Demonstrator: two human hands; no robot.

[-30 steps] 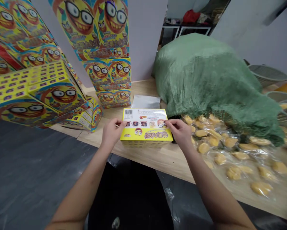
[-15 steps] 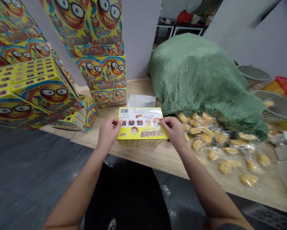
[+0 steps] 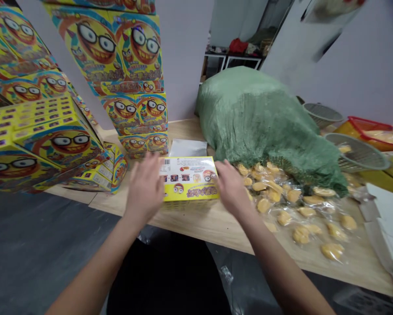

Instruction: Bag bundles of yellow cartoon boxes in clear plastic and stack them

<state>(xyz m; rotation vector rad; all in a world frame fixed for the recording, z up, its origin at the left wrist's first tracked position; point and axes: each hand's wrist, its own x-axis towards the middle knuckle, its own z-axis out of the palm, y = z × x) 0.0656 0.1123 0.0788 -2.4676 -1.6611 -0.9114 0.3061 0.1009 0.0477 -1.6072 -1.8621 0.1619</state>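
A yellow and white printed cardboard box point(image 3: 190, 178) with cartoon faces lies closed on the table in front of me. My left hand point(image 3: 146, 186) is at its left end, fingers stretched out and blurred, covering that corner. At the right end, my right hand point(image 3: 229, 186) has its fingers bent against the box's side edge; its thumb is hidden. Just right of that hand lie several yellow pieces in clear wrappers point(image 3: 263, 205). They spill from under a green mesh sack point(image 3: 248, 113).
Stacked yellow cartoon boxes point(image 3: 133, 109) stand behind and to the left, with more boxes point(image 3: 52, 140) at the table's left edge. A white sheet point(image 3: 188, 148) lies behind the box. Grey baskets point(image 3: 356, 151), a red-rimmed bin point(image 3: 363, 127) and white cardboard point(image 3: 384, 218) are at the right.
My fingers have let go of their pinch on the box's top edges. Both hands have moved to its two ends, the left with fingers extended. The view has shifted slightly.
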